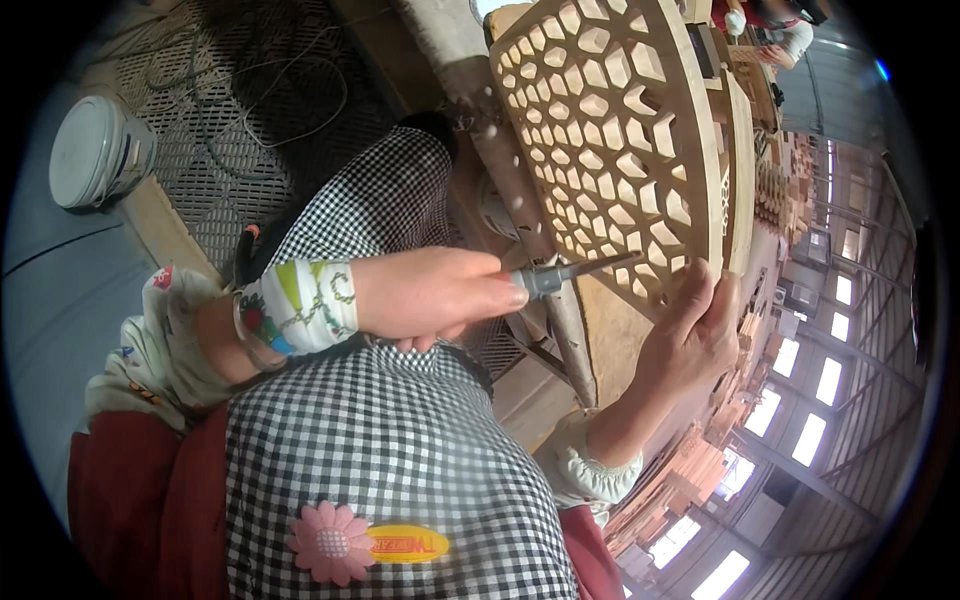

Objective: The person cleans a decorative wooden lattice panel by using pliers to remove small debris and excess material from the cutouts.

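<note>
My left hand point(430, 295) is closed round the grey and red handle of a slender hand tool point(545, 281). The tool's narrow dark blade points right, in front of the lower part of a wooden lattice panel point(676, 180); whether it touches the wood I cannot tell. Many-sided holes pierce the panel, which is tilted and has a curved, thick rim. At the panel's lower right corner my right hand point(685, 335) grips the edge, thumb and fingers around the rim. More pale wooden pieces point(738, 170) stand right behind the panel.
A lidded white bucket point(100, 152) stands at far left by a slatted mat point(190, 90) with a loose cord point(345, 85). The panel is over a worn wooden bench point(615, 335). Stacked timber point(680, 465) lies on the right; another person point(785, 45) is at upper right.
</note>
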`<move>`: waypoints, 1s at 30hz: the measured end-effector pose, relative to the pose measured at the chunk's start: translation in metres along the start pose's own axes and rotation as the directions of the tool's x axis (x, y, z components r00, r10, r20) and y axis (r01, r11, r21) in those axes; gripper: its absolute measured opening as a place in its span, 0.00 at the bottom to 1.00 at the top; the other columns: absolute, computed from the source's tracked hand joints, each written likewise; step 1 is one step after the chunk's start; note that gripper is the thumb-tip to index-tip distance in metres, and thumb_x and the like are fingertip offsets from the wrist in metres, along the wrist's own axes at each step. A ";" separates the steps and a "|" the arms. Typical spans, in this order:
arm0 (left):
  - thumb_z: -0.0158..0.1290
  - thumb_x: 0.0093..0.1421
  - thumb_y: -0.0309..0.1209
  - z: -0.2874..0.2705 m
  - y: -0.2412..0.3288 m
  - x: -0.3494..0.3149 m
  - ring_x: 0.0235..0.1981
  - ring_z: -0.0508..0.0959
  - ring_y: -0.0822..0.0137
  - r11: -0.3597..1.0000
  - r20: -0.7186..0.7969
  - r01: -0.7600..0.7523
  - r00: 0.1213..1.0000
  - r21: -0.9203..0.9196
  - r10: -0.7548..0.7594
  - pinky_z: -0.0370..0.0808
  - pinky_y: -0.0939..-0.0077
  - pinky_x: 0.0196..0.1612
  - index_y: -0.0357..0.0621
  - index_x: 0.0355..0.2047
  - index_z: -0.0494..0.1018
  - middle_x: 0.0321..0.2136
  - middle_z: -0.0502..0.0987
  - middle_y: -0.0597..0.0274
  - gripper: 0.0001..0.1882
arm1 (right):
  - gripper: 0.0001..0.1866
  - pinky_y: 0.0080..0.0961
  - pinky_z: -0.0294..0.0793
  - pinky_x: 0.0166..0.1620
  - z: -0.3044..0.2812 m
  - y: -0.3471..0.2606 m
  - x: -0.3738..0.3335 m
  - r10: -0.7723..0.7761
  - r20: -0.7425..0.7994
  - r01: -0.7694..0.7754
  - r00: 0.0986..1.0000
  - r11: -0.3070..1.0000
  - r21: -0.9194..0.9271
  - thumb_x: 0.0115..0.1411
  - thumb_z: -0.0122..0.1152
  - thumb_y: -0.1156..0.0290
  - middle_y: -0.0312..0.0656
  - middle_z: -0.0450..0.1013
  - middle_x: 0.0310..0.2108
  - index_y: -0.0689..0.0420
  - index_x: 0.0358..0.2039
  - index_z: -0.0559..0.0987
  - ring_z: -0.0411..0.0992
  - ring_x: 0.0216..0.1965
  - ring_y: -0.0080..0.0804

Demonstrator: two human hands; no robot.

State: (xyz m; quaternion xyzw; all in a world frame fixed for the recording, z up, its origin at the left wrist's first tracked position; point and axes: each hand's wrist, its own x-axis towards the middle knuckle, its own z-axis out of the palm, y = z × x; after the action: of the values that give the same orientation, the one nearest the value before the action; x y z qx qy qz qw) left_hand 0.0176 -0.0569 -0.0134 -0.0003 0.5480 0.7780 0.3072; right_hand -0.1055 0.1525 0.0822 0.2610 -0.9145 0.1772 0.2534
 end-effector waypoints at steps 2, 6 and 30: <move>0.42 0.78 0.43 0.000 0.000 -0.007 0.14 0.70 0.81 0.997 -0.009 0.040 0.999 -0.065 -0.040 0.70 0.86 0.16 0.42 0.39 0.68 0.18 0.71 0.71 0.17 | 0.17 0.24 0.69 0.25 -0.001 -0.005 0.002 -0.003 0.016 0.004 1.000 1.000 -0.019 0.72 0.59 0.58 0.37 0.73 0.17 0.56 0.30 0.79 0.73 0.18 0.28; 0.42 0.78 0.41 -0.003 -0.002 -0.019 0.13 0.68 0.82 0.987 -0.099 0.003 0.995 -0.160 -0.019 0.69 0.86 0.15 0.43 0.40 0.67 0.18 0.70 0.71 0.15 | 0.17 0.25 0.69 0.25 -0.001 -0.006 0.003 0.006 0.013 -0.006 1.000 1.000 -0.009 0.72 0.59 0.58 0.37 0.74 0.17 0.56 0.29 0.79 0.74 0.18 0.29; 0.40 0.77 0.46 -0.003 0.038 0.013 0.12 0.69 0.80 0.993 -0.183 -0.022 0.983 -0.113 0.001 0.68 0.85 0.13 0.43 0.38 0.65 0.18 0.70 0.69 0.19 | 0.19 0.31 0.61 0.21 -0.003 -0.008 0.004 -0.114 -0.042 0.109 0.993 0.988 -0.113 0.67 0.66 0.55 0.38 0.64 0.15 0.55 0.26 0.75 0.64 0.14 0.36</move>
State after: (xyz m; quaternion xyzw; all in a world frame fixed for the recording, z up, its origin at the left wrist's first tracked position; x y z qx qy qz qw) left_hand -0.0124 -0.0611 0.0138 -0.0863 0.5285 0.8065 0.2507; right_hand -0.1030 0.1457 0.0883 0.2929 -0.9004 0.1180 0.2993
